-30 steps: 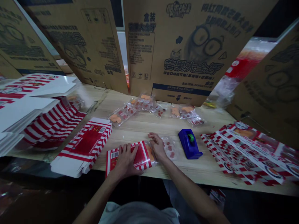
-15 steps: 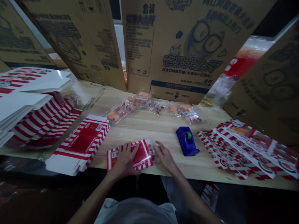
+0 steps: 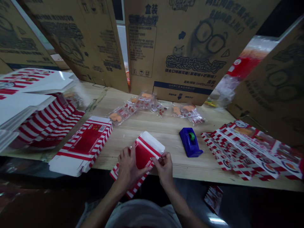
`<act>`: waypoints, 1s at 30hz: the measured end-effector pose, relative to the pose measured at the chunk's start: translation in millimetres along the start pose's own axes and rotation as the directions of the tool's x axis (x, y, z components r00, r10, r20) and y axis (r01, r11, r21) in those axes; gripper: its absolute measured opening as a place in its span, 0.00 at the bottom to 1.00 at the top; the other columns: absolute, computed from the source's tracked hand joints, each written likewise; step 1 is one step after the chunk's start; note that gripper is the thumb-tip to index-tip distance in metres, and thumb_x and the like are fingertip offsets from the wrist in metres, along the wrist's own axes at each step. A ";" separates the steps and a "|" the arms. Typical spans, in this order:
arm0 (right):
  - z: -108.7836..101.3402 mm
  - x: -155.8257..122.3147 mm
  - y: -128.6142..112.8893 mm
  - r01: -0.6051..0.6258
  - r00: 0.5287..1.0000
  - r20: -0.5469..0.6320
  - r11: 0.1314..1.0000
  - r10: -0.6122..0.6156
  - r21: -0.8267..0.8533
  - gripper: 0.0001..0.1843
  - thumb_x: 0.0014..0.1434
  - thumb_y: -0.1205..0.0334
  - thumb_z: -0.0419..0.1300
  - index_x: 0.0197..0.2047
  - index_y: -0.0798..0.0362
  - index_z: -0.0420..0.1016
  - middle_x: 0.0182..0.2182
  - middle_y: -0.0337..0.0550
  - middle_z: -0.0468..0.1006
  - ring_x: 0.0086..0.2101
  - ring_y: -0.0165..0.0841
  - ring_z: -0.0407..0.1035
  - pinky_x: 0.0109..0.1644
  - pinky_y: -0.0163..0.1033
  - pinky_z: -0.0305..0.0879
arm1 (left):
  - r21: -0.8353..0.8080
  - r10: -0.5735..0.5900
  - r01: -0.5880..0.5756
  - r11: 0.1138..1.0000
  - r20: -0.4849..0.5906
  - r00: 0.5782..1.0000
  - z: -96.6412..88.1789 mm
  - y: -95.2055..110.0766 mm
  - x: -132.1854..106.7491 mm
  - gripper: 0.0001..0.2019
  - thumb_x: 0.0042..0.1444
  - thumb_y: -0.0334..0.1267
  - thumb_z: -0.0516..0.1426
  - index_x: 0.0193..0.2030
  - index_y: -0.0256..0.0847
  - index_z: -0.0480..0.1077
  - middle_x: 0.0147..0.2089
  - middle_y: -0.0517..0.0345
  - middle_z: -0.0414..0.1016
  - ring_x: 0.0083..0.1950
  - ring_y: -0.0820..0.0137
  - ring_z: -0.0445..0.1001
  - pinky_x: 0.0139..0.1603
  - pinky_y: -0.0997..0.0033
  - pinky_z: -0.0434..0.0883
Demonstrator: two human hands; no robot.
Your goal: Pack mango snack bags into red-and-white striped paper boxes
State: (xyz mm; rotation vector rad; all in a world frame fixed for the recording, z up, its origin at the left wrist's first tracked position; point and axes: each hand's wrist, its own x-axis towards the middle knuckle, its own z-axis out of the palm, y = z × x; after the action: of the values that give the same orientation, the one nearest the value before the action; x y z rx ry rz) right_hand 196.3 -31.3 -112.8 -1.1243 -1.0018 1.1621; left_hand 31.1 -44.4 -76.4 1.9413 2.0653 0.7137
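Note:
A small red-and-white striped carton is tilted at the table's front edge, its white end flap standing open at the far end. My left hand grips the carton from the left, thumb across its printed face. At the flap's right corner, my right hand pinches the carton's edge with thumb and fingertips. To the right of that hand stands a blue tape dispenser with a green core. Left of my hands lies a stack of folded cartons.
Clear sachets with orange pieces lie along the back, before tall cardboard boxes. Striped packs fan out at right. White-and-red cartons are piled at left. A printed packet is below the table edge.
The carton has turned, its right end swinging away from me, and its white flap now stands open. My right hand has moved from a clear sachet at the carton's end to its corner.

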 end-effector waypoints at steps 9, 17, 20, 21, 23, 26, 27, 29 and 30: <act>-35.2 -5.4 7.0 -0.101 0.980 0.159 0.990 0.116 -0.103 0.23 0.56 0.53 0.63 0.54 0.49 0.69 0.49 0.46 0.77 0.45 0.39 0.72 0.48 0.44 0.70 | -0.747 0.055 0.116 0.654 0.200 0.978 18.3 -35.4 -23.6 0.32 0.58 0.45 0.54 0.67 0.38 0.52 0.60 0.43 0.67 0.60 0.58 0.68 0.57 0.57 0.70; -36.7 -11.7 2.2 0.182 0.967 0.227 0.938 -0.116 -0.295 0.09 0.60 0.57 0.58 0.31 0.51 0.72 0.38 0.42 0.75 0.40 0.35 0.69 0.45 0.38 0.65 | -0.784 0.138 0.064 0.617 0.188 0.972 12.8 -32.2 -14.5 0.09 0.57 0.42 0.58 0.37 0.39 0.69 0.47 0.51 0.72 0.48 0.64 0.73 0.44 0.69 0.71; -29.6 -5.5 -3.0 0.102 0.986 0.154 0.968 -0.067 -0.227 0.07 0.57 0.58 0.61 0.38 0.49 0.70 0.31 0.37 0.71 0.32 0.32 0.68 0.36 0.35 0.65 | -0.855 0.003 0.105 0.508 0.124 0.992 17.5 -29.0 -8.2 0.08 0.54 0.39 0.60 0.30 0.39 0.65 0.37 0.57 0.71 0.40 0.70 0.72 0.38 0.73 0.68; -28.2 -4.0 -4.4 0.072 0.989 0.138 0.976 -0.044 -0.206 0.11 0.56 0.58 0.62 0.43 0.48 0.70 0.31 0.36 0.71 0.30 0.31 0.67 0.35 0.35 0.65 | -0.883 -0.048 0.159 0.443 0.153 0.987 18.7 -28.3 -7.4 0.09 0.53 0.38 0.61 0.32 0.40 0.64 0.33 0.61 0.69 0.35 0.72 0.70 0.35 0.75 0.67; -27.5 -2.1 -7.4 0.065 0.982 0.187 0.976 -0.025 -0.208 0.16 0.56 0.59 0.62 0.49 0.48 0.70 0.33 0.37 0.72 0.32 0.32 0.68 0.37 0.36 0.66 | -0.909 -0.103 0.249 0.335 0.227 0.968 18.7 -28.6 -6.7 0.13 0.50 0.38 0.63 0.39 0.42 0.64 0.31 0.66 0.66 0.31 0.75 0.67 0.32 0.77 0.65; -29.0 -1.8 -13.3 0.162 0.935 0.349 0.952 -0.063 -0.261 0.09 0.58 0.61 0.59 0.42 0.50 0.77 0.35 0.42 0.74 0.38 0.34 0.69 0.42 0.38 0.66 | -0.888 -0.015 0.255 0.382 0.269 0.963 12.9 -34.3 -5.2 0.17 0.51 0.39 0.62 0.47 0.43 0.66 0.36 0.62 0.69 0.36 0.72 0.70 0.36 0.73 0.67; -29.4 -2.1 -15.4 0.194 0.920 0.385 0.944 -0.081 -0.267 0.08 0.58 0.61 0.60 0.40 0.50 0.78 0.36 0.43 0.74 0.39 0.35 0.70 0.43 0.39 0.66 | -0.864 0.040 0.218 0.454 0.264 0.964 10.2 -37.1 -4.6 0.14 0.53 0.40 0.61 0.46 0.41 0.69 0.36 0.59 0.69 0.37 0.70 0.70 0.38 0.72 0.67; -29.2 -3.0 -19.2 0.214 0.908 0.410 0.940 -0.090 -0.267 0.07 0.59 0.60 0.60 0.38 0.50 0.79 0.38 0.44 0.75 0.41 0.36 0.70 0.45 0.39 0.66 | -0.801 0.144 0.099 0.590 0.225 0.964 4.8 -42.1 -4.1 0.10 0.55 0.40 0.60 0.40 0.38 0.74 0.36 0.56 0.70 0.38 0.68 0.71 0.39 0.71 0.67; -28.7 -3.2 -20.8 0.197 0.910 0.409 0.943 -0.075 -0.267 0.08 0.60 0.59 0.59 0.38 0.50 0.79 0.39 0.45 0.76 0.42 0.36 0.70 0.45 0.40 0.66 | -0.773 0.184 0.038 0.633 0.198 0.963 2.3 -43.7 -4.4 0.09 0.55 0.40 0.60 0.38 0.38 0.76 0.36 0.54 0.70 0.39 0.67 0.71 0.39 0.70 0.67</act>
State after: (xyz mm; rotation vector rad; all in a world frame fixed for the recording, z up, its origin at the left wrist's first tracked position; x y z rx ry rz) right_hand 227.3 -39.2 -97.3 -1.0529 -1.5930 1.1694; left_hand -5.6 -48.7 -100.4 1.4865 1.1897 1.0708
